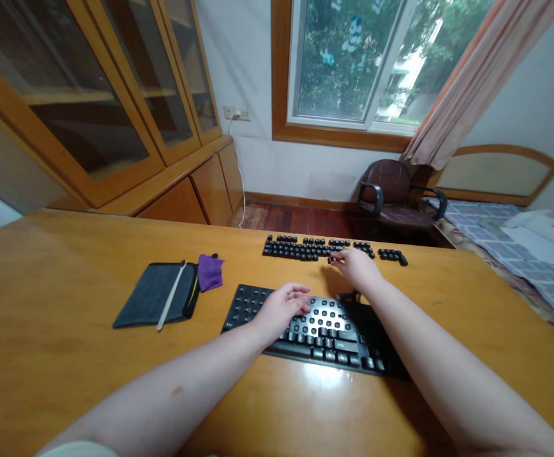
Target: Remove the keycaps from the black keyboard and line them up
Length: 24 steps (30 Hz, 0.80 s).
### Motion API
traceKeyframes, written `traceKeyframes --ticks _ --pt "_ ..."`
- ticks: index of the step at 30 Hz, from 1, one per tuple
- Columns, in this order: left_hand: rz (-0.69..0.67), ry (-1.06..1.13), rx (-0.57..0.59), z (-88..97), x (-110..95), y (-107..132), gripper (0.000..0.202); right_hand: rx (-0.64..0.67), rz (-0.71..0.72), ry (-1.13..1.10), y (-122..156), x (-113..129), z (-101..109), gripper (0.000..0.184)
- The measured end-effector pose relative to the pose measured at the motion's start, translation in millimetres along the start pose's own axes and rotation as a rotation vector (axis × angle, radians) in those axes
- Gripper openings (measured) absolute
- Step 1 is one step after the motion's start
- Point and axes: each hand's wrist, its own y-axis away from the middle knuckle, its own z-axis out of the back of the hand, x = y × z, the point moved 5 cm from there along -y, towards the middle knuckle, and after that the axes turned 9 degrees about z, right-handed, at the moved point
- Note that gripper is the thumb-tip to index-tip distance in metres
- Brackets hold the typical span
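Observation:
A black keyboard (289, 349) lies on the desk in front of me, with many of its switches bare and keycaps still on its near rows. My left hand (286, 309) rests over its left-middle part, fingers loosely bent and apart, holding nothing visible. Beyond the keyboard, loose black keycaps (286, 249) are laid out in rows near the desk's far edge. At these rows, my right hand (356, 268) has its fingertips pinched together at a dark keycap (330, 260). My right forearm hides the keyboard's right part.
To the left, a dark grey cloth (153, 289) lies with a pale stick-like tool (172, 295) across it. Beside it is a purple cloth (210, 271). The wooden desk (67, 355) ends before a brown armchair (391, 190). A glass-door cabinet (115, 171) stands left.

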Motion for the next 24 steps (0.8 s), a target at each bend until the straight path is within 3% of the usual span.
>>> traceKeyframes --ticks 3,8,24 --pt "-0.001 -0.03 -0.007 -0.6 -2 1 0.039 0.099 -0.107 0.018 -19 -8 -18 0.024" --pt "-0.022 -0.034 0.019 -1.9 -3 2 0.039 0.111 -0.141 0.022 -23 -5 -37 0.025" --pt "-0.036 -0.085 0.02 -2.2 -2 2 0.028 0.132 -0.148 0.058 -25 -5 -46 0.027"
